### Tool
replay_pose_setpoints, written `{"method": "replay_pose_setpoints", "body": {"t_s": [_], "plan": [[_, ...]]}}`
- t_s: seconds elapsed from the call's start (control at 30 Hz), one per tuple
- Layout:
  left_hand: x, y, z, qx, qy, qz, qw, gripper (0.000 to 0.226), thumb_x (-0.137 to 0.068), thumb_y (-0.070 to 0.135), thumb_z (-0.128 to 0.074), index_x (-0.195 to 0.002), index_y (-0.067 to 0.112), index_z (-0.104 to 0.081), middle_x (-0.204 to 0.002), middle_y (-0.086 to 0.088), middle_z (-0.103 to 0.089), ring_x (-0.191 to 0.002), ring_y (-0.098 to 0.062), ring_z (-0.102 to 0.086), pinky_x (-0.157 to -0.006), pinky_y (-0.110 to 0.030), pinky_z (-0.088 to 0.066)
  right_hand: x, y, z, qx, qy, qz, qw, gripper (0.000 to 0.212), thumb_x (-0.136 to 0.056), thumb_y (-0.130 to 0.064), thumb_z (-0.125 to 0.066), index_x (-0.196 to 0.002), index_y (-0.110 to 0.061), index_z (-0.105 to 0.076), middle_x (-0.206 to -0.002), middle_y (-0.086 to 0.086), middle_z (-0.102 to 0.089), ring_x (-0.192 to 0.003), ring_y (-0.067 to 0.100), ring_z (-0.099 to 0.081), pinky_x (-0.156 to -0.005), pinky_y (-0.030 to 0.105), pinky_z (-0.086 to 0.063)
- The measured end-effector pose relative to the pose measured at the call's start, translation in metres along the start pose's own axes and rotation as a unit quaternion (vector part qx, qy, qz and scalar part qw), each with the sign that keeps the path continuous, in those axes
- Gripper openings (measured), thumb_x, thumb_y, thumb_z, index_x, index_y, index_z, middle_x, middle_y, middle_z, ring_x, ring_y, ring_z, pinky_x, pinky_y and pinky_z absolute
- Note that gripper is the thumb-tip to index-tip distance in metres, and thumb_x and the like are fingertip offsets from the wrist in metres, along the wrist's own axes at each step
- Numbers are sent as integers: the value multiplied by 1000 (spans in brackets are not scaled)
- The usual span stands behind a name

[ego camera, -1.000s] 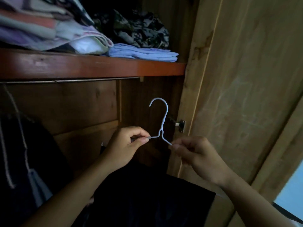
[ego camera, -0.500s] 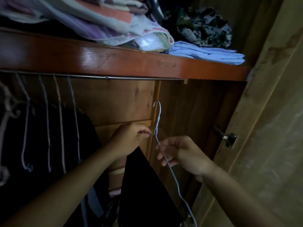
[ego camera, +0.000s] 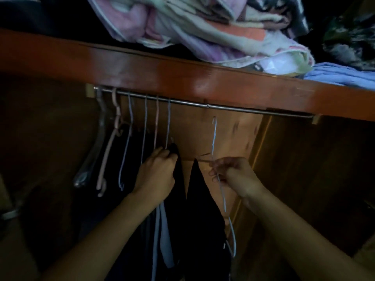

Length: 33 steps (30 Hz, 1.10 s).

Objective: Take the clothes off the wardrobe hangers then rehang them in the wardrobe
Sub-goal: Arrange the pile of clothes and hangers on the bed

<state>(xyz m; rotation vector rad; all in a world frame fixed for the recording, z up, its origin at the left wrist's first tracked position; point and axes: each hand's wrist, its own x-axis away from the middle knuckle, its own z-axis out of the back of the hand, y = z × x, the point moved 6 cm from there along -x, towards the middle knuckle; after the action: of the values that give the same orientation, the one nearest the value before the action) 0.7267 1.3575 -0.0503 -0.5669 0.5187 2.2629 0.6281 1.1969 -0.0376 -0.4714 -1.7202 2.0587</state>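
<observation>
A thin light-blue wire hanger [ego camera: 214,136] is held upright under the metal rail [ego camera: 223,107], its hook just below the rail and not on it. My right hand [ego camera: 233,175] pinches the hanger at its shoulder. A black garment [ego camera: 203,209] hangs from this hanger down between my arms. My left hand [ego camera: 157,173] grips the top edge of a dark garment [ego camera: 176,159] that hangs on the rail to the left. Several other hangers [ego camera: 129,138] hang on the rail's left part, some bare.
A red-brown wooden shelf [ego camera: 142,72] runs just above the rail and carries a pile of folded blankets [ego camera: 213,31] and blue cloth [ego camera: 341,76]. The wardrobe's wooden back panel [ego camera: 233,134] and right side wall [ego camera: 314,169] close in the space.
My left hand has let go of the blue hanger and moved left onto the hanging dark garment. My right hand now holds the hanger alone. The view has swung left along the rail.
</observation>
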Motion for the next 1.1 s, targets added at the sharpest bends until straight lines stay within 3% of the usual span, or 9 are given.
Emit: {"method": "replay_pose_setpoints", "body": {"t_s": [0.1,0.23,0.37,0.5,0.6,0.77,0.87,0.93,1.1], "plan": [[3,-7,3,41,8,8,999,34,-86,-6,-53,-114,8,-65,-108,-9,-61,-107,-25,-54,-78,-41,-55,-16,-14,-19,-8,-11,32,999,19,-99,6,-48,-108,19,-60,-69,14,-59,-43,5,-56,-45,13,-47],[5,-9,6,58,13,18,998,37,-86,-5,-52,-118,9,-65,-108,-10,-62,-105,-27,-56,-78,-43,-55,-42,-36,-41,12,-8,76,997,16,-98,8,-48,-91,5,-62,-66,10,-61,-38,3,-54,-44,14,-46],[4,-9,8,63,6,25,998,36,-87,-5,-51,-118,9,-64,-111,-10,-62,-106,-27,-55,-78,-44,-55,-65,-59,-54,12,6,114,993,17,-96,6,-49,-88,7,-64,-70,12,-62,-38,3,-56,-40,12,-42],[2,-6,10,55,0,30,998,40,-88,-4,-53,-123,12,-63,-115,-9,-61,-110,-28,-55,-81,-45,-55,-85,-66,-66,16,17,110,994,19,-96,3,-50,-107,11,-62,-77,15,-63,-35,-1,-54,-36,10,-37],[-1,-5,10,50,1,36,998,38,-88,-3,-52,-121,13,-63,-114,-9,-61,-109,-27,-56,-82,-44,-54,-97,-66,-76,25,18,93,995,18,-95,1,-51,-93,9,-67,-70,9,-64,-36,0,-55,-37,11,-38],[-3,-7,12,58,5,37,998,33,-89,-3,-50,-114,12,-66,-105,-7,-62,-99,-25,-59,-77,-42,-54,-113,-57,-95,9,0,69,998,28,-96,-1,-53,-69,-3,-59,-67,9,-62,-34,1,-54,-34,12,-37],[-3,-10,13,67,11,42,997,34,-89,-4,-50,-113,12,-68,-106,-7,-64,-99,-24,-60,-79,-41,-54,-117,-43,-102,-1,-6,60,998,13,-96,0,-53,-92,6,-63,-68,9,-60,-40,5,-57,-40,15,-44],[-2,-10,16,76,22,43,996,35,-90,-2,-50,-115,13,-68,-111,-7,-65,-102,-25,-61,-82,-41,-54,-118,-31,-105,1,-13,53,999,13,-98,-1,-51,-104,3,-62,-66,6,-60,-43,6,-57,-43,16,-46],[-3,-3,28,100,78,26,992,25,-94,10,-53,-112,17,-70,-108,-4,-68,-98,-22,-62,-78,-41,-54,-115,-16,-99,-5,-16,66,998,32,-92,9,-44,-69,-4,-62,-42,-6,-57,-38,4,-52,-39,14,-38]]}}
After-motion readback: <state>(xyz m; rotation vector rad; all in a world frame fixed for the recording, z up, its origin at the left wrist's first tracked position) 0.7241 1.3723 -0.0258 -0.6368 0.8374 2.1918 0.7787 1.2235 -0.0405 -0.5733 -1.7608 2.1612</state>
